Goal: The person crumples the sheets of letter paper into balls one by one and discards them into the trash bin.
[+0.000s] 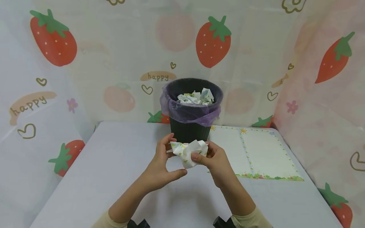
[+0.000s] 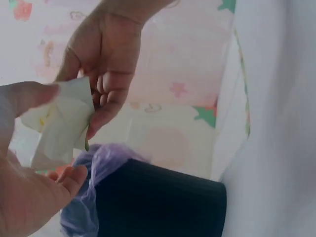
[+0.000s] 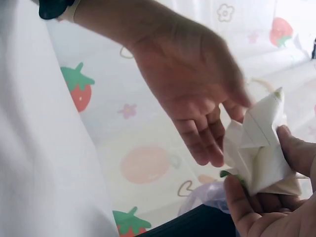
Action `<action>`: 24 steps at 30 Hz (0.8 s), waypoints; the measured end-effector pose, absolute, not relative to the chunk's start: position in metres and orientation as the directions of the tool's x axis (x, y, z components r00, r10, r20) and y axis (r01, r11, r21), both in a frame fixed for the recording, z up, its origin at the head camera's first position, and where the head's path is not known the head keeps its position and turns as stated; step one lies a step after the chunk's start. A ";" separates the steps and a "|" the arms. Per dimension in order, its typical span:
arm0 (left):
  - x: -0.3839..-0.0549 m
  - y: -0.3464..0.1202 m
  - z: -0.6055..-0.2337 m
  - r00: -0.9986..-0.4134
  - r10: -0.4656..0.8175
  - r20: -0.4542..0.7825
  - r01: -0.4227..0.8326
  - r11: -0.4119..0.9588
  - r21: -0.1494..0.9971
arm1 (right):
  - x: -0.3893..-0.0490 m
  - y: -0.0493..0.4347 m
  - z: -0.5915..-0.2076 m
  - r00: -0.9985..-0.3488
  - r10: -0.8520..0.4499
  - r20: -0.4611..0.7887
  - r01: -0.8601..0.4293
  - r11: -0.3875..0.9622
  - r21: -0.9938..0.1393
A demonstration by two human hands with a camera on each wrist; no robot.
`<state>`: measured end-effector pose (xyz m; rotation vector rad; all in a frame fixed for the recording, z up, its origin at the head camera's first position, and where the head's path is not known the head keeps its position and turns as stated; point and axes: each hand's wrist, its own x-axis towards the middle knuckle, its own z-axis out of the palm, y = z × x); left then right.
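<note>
A partly crumpled sheet of white paper point(image 1: 189, 153) with a printed yellow and green pattern is held up over the table, in front of a dark bin. My right hand point(image 1: 215, 160) pinches it on its right side, thumb on the near face and fingers behind. On the other side, my left hand point(image 1: 161, 166) has its fingers spread around the paper's left edge, with the thumb stretched out below it. In the right wrist view the paper point(image 3: 266, 148) shows folds and a pointed corner.
The dark bin point(image 1: 189, 131), lined with a purple bag point(image 1: 199, 115), stands at the back of the white table point(image 1: 122, 152). Several crumpled papers point(image 1: 196, 97) fill it near the rim. A flat sheet with a floral border point(image 1: 271, 152) lies at the right. Strawberry-print cloth encloses the back and sides.
</note>
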<state>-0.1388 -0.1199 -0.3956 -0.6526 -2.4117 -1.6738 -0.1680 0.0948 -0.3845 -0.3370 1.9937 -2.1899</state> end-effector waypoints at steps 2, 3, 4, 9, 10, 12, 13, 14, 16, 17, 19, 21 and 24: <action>-0.138 -0.118 -0.395 -0.923 0.239 0.302 0.351 0.200 0.915 | -0.167 0.095 -0.385 -0.971 -0.229 0.075 -0.049 -0.118 -0.992; -0.137 -0.117 -0.395 -0.932 0.219 0.289 0.326 0.157 0.932 | -0.167 0.095 -0.385 -0.973 -0.214 0.081 -0.054 -0.131 -0.990; -0.137 -0.115 -0.395 -0.939 0.195 0.283 0.310 0.124 0.943 | -0.166 0.094 -0.385 -0.976 -0.202 0.085 -0.056 -0.145 -0.988; -0.134 -0.106 -0.397 -0.932 0.129 0.339 0.346 0.037 0.938 | -0.163 0.089 -0.388 -0.984 -0.148 0.104 -0.075 -0.190 -0.979; -0.134 -0.105 -0.398 -0.928 0.122 0.352 0.358 0.027 0.934 | -0.163 0.089 -0.388 -0.984 -0.140 0.108 -0.079 -0.194 -0.978; -0.133 -0.103 -0.399 -0.926 0.123 0.356 0.357 -0.015 0.934 | -0.163 0.088 -0.388 -0.986 -0.129 0.108 -0.082 -0.191 -0.978; -0.134 -0.102 -0.400 -0.929 0.124 0.349 0.347 -0.038 0.937 | -0.163 0.087 -0.388 -0.986 -0.126 0.106 -0.081 -0.188 -0.979; -0.134 -0.102 -0.401 -0.932 0.125 0.341 0.336 -0.059 0.940 | -0.163 0.087 -0.388 -0.987 -0.125 0.103 -0.078 -0.188 -0.979; -0.136 -0.103 -0.403 -0.937 0.133 0.323 0.312 -0.099 0.945 | -0.163 0.087 -0.388 -0.987 -0.129 0.098 -0.072 -0.186 -0.980; -0.137 -0.104 -0.403 -0.939 0.136 0.315 0.301 -0.119 0.946 | -0.163 0.087 -0.388 -0.986 -0.132 0.098 -0.073 -0.182 -0.981; -0.138 -0.105 -0.405 -0.940 0.137 0.312 0.292 -0.146 0.945 | -0.164 0.087 -0.389 -0.983 -0.146 0.109 -0.083 -0.177 -0.981; -0.138 -0.105 -0.406 -0.939 0.130 0.319 0.297 -0.163 0.941 | -0.165 0.088 -0.389 -0.977 -0.169 0.127 -0.098 -0.172 -0.980; -0.137 -0.106 -0.406 -0.936 0.115 0.334 0.312 -0.171 0.934 | -0.165 0.091 -0.389 -0.962 -0.221 0.159 -0.124 -0.165 -0.978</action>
